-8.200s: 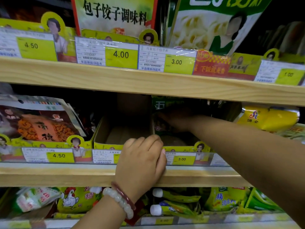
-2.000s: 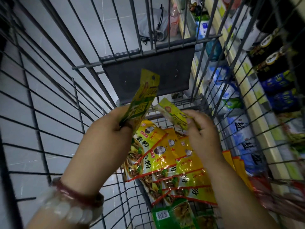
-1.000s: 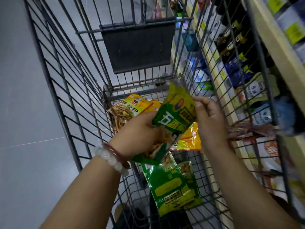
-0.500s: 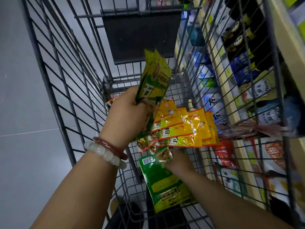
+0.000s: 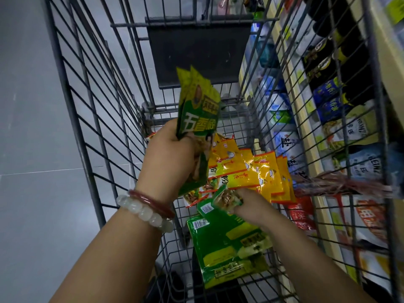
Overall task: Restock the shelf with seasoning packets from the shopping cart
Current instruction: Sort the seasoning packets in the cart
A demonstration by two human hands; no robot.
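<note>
Inside the wire shopping cart (image 5: 91, 119), we see yellow packets (image 5: 260, 171) fanned across the basket and more green packets (image 5: 227, 248) lying below them, while shelves (image 5: 290, 88) of bagged and bottled goods line the right side beyond the bars. Our left hand (image 5: 170, 158), bracelets (image 5: 146, 209) at the wrist, grips a small stack of green seasoning packets (image 5: 199, 114) upright above the cart. Our right hand (image 5: 251, 206) reaches low into the basket, fingers pinching the top edge of another green packet (image 5: 227, 199).
</note>
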